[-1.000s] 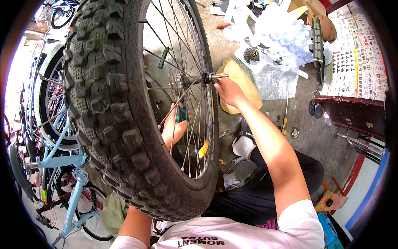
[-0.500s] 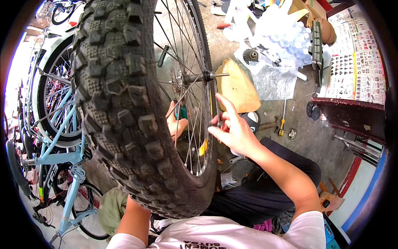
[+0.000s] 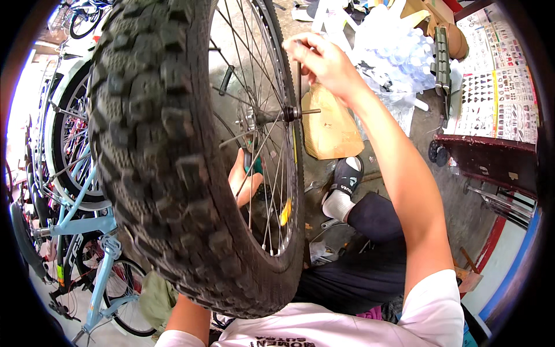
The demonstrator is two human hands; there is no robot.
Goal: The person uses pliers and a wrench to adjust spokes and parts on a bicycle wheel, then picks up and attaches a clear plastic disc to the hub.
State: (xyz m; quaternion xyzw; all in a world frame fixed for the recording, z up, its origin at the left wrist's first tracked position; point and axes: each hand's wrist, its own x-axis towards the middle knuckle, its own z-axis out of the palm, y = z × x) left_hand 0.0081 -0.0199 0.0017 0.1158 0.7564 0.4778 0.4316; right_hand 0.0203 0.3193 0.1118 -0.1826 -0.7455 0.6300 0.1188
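A bicycle wheel with a knobby black tyre (image 3: 159, 156) stands upright in front of me. Between the spokes, my left hand (image 3: 245, 180) shows on the far side of the rim, its fingers wrapped round a teal-and-black handle (image 3: 252, 161). The handle's working end is hidden behind the spokes and hub (image 3: 269, 116). My right hand (image 3: 326, 61) is raised beside the upper right of the rim, fingers curled in at the top end of a thin wrench-like bar (image 3: 300, 81). Seen edge-on, this bar runs up from near the axle (image 3: 311, 111).
Bicycles, one with a light blue frame (image 3: 87, 222), crowd the left. Brown cardboard (image 3: 332, 130) lies on the floor beyond the axle. Clear plastic bags (image 3: 393, 52) are heaped behind it. A dark red cabinet (image 3: 488, 162) stands right; my shoe (image 3: 347, 173) rests below the cardboard.
My right hand has moved up and away, from below the axle to above it. The thin bar has swung from pointing down to pointing up. My left hand stays at the teal handle.
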